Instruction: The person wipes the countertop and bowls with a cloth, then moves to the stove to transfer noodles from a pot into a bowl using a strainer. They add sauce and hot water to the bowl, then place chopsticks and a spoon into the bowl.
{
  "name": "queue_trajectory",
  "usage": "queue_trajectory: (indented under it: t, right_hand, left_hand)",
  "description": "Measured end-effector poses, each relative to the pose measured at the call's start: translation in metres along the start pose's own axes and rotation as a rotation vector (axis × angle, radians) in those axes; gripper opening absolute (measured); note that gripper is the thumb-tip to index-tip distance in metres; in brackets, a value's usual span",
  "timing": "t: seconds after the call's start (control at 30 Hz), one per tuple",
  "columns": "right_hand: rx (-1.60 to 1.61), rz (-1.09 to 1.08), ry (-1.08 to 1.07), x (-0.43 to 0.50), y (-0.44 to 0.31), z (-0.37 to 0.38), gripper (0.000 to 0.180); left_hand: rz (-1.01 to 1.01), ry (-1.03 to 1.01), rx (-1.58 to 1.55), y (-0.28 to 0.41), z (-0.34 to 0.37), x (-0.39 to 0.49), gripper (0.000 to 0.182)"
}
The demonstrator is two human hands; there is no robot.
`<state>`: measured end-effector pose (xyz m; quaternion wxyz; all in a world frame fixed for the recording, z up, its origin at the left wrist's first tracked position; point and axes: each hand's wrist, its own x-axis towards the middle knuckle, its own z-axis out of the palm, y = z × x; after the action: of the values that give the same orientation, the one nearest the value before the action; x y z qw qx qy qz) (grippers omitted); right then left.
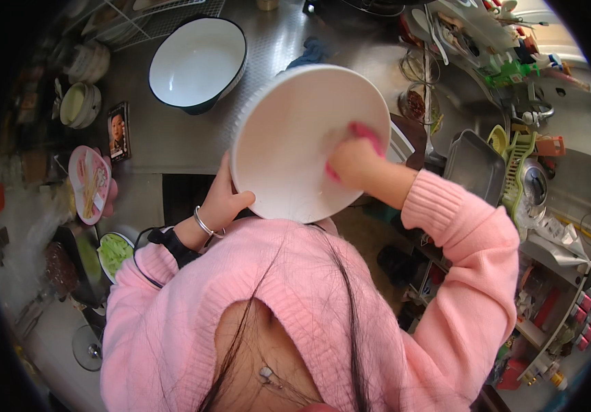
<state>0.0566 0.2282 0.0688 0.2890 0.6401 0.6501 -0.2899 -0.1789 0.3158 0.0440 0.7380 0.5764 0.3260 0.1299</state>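
Observation:
A large white bowl (285, 139) is tilted towards me in front of my chest. My left hand (228, 193) grips its left rim, with the thumb over the edge and the other fingers mostly hidden behind it. Inside the bowl, my right hand (354, 159) presses a bright pink cloth (366, 135) against the right side of the inner wall; hand and cloth are a little blurred. Behind, to the upper left, a second white bowl with a dark rim (197, 62) rests on the steel worktop. A crumpled blue cloth (313, 51) lies just beyond the held bowl.
On the left are a phone (119, 131), a pink tray with chopsticks (89, 185), stacked bowls (80, 105) and a bowl of cut green vegetables (115, 252). A sink (460, 92), a grey rectangular tray (475, 165) and a green dish rack (517, 165) stand on the right.

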Motion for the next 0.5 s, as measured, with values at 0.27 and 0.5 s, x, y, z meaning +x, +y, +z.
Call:
queue_trajectory:
  t: [0.27,0.5]
  right_hand:
    - [0.111,0.111,0.334,0.029,-0.028,0.031,0.024]
    - [0.789,-0.38,0.497,0.046,-0.066,0.042,0.017]
  left_hand:
    - [-0.037,0.012,0.061,0.006,0.005,0.007,0.072]
    - [0.04,-0.015,0.14,0.003,0.002,0.015,0.078]
